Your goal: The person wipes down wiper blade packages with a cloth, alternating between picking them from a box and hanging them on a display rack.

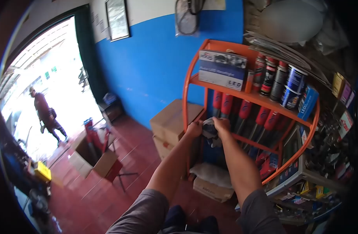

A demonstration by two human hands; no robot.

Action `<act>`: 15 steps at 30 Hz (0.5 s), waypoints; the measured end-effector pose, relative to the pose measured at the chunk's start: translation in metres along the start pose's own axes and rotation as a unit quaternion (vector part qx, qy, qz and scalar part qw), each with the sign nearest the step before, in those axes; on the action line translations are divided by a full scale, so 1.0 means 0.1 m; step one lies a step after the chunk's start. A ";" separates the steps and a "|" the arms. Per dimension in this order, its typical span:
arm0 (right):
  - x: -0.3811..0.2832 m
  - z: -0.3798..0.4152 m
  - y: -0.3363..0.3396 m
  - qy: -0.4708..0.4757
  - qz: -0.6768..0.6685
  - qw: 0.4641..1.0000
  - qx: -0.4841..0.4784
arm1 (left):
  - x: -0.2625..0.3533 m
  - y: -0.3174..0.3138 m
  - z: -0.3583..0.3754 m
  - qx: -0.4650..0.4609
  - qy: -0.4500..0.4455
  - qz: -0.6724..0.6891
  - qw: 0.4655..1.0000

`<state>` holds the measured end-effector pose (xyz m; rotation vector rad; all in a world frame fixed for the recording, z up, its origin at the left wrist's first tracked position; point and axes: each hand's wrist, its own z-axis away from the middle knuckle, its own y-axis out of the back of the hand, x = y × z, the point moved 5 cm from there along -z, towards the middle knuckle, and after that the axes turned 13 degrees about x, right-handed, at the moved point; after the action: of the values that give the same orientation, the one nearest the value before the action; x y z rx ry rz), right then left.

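Observation:
Both arms reach forward toward an orange metal rack [196, 82]. My left hand [195, 128] is closed, gripping one side of a crumpled grey cloth [211, 134]. On the cloth's other side, my right hand [221, 124] is closed on it too. The cloth hangs bunched between the two hands, in front of the rack's left upright. Red-topped tubular parts [244, 111] stand in the rack just behind my right hand. On the shelf above sits an LED headlight box [221, 70], with several spray cans [269, 76] and stacked blue-and-white tubs [292, 87] beside it.
Cardboard boxes [175, 121] are stacked left of the rack. An open carton [95, 158] holding red parts stands on the red tiled floor [136, 156]. A glass display case [299, 183] is at the right. Outside the doorway, a person [46, 113] is walking.

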<state>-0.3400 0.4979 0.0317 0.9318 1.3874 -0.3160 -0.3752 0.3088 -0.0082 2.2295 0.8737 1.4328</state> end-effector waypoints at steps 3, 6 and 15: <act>-0.09 0.51 -0.50 -0.009 0.030 0.997 -0.076 | -0.33 0.72 0.40 0.033 0.175 0.039 0.983; -0.30 1.25 -1.06 -0.039 -0.066 0.976 -0.202 | -0.71 1.54 0.93 0.048 0.348 0.093 0.931; -1.23 4.06 -1.76 -0.113 -0.083 0.784 -0.605 | -2.08 3.97 2.48 0.202 0.481 -0.015 0.853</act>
<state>-0.2051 0.0588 0.0425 -0.3042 1.1164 0.3398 -0.0906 -0.1169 -0.0243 1.5969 1.6050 2.5949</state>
